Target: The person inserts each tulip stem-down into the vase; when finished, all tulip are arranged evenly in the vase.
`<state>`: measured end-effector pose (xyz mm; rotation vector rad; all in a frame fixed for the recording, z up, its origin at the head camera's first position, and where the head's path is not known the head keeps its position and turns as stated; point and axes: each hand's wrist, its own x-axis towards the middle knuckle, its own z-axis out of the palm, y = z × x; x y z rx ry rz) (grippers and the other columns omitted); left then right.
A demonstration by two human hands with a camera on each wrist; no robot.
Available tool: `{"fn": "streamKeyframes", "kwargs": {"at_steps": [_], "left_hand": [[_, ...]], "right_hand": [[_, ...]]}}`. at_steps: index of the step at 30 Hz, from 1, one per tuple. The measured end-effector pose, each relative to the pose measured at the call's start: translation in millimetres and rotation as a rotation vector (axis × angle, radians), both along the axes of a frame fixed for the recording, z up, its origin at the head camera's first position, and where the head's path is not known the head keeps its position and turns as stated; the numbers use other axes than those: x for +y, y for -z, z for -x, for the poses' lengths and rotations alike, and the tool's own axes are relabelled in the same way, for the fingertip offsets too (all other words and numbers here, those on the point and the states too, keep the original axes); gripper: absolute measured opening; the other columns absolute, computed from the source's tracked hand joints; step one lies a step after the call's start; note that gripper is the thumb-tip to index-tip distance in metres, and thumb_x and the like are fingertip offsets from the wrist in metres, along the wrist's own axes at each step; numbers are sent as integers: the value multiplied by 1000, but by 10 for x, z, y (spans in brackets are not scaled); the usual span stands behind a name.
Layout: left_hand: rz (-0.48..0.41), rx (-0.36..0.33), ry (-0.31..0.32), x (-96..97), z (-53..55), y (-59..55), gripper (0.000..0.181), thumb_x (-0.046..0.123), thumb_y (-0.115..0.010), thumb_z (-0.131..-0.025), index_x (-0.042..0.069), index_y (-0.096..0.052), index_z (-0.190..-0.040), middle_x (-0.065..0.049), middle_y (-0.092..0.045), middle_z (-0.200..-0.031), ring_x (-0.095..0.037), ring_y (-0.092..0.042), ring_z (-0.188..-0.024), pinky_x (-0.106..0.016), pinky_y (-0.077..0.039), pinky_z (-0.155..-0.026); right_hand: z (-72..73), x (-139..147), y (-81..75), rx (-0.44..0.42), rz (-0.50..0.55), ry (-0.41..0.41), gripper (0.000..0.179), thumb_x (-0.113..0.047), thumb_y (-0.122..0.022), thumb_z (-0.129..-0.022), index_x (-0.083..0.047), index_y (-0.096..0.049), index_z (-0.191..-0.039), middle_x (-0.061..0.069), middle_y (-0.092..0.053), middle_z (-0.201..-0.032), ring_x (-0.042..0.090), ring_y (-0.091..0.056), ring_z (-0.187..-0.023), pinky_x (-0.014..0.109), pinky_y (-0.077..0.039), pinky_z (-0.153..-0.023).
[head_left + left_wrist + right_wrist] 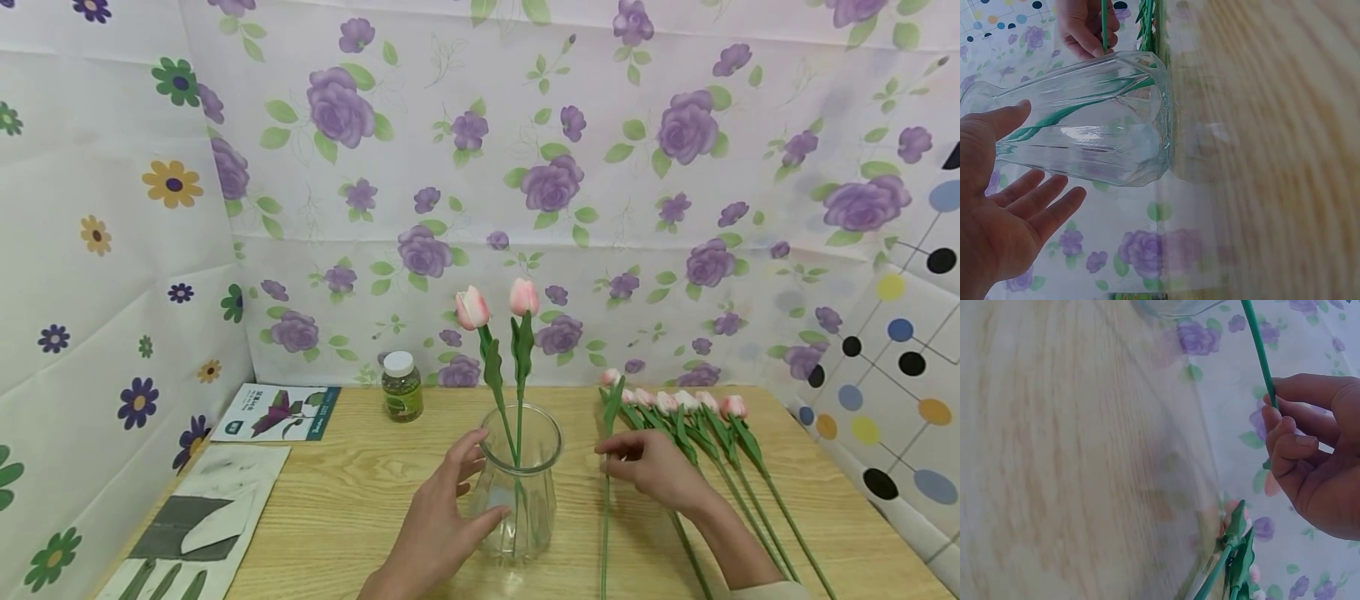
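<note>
A clear glass vase (542,512) stands upright on the table with two pink-and-white tulips, the left tulip (472,309) and the right tulip (524,298), rising from it. My left hand (441,521) is spread beside the vase's left side, thumb and fingers extended; in the left wrist view the thumb overlaps the glass (1104,125), and contact cannot be made out. Right of the vase, my right hand (662,473) pinches the green stem of a tulip (612,404), its bloom pointing to the back. In the right wrist view thumb and fingertips meet on that stem (1260,353).
Several more tulips (733,408) lie side by side on the table's right. A jar with a white lid (402,387) stands at the back left. Left of it lie a printed leaflet (277,412) and a grey-and-white packet (195,517). Flowered cloth (450,183) encloses the back.
</note>
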<state>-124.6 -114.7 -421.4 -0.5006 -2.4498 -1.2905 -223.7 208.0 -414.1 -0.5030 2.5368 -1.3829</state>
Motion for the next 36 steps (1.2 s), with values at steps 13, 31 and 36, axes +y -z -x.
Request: {"fn": "streamKeyframes", "kwargs": {"at_steps": [13, 31, 36], "left_hand": [[-5, -10, 10, -5, -4, -8, 93, 14, -89, -86, 29, -34, -159, -15, -64, -143, -33, -70, -125, -53, -63, -91], [-5, -11, 12, -10, -5, -7, 94, 13, -89, -86, 33, -34, -159, -14, -64, -143, -33, -70, -125, -53, -63, -91], [-5, -13, 12, -12, -5, -10, 95, 14, -89, -86, 35, -33, -159, -13, -64, -143, -32, -70, -125, -52, -63, -91]], "right_hand": [[19, -8, -57, -51, 118, 99, 40, -19, -76, -98, 3, -69, -131, 9, -68, -99, 12, -52, -70, 27, -44, -52], [-12, -16, -144, -4, 192, 126, 43, -17, -77, -97, 5, -67, -133, 6, -65, -95, 8, -45, -62, 27, -42, -52], [-27, -24, -215, -8, 229, 153, 44, -18, -77, -98, 4, -67, -134, 3, -64, -94, 9, -44, -63, 27, -41, -52]]}}
